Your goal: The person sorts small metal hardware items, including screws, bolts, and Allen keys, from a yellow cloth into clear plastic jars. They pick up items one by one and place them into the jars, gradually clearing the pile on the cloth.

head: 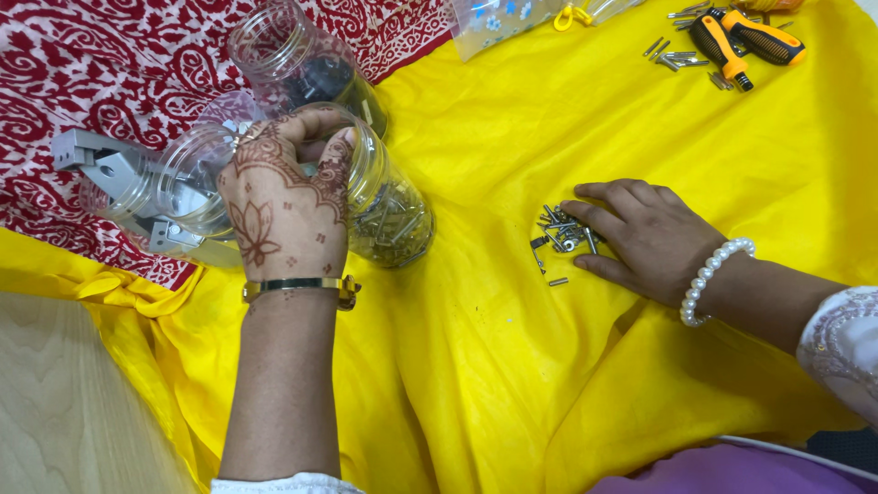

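Observation:
My left hand, patterned with henna and wearing a gold bangle, grips the rim of a clear plastic jar that lies tilted on the yellow cloth and holds several small metal parts. My right hand, with a white bead bracelet at the wrist, rests palm down on the cloth, its fingers touching a small pile of screws and metal bits. Nothing is closed in the right hand.
Two more clear jars lie beside the held one, one with grey metal brackets. A red patterned cloth lies at the far left. An orange-and-black screwdriver and loose bits sit far right. Wooden floor shows near left.

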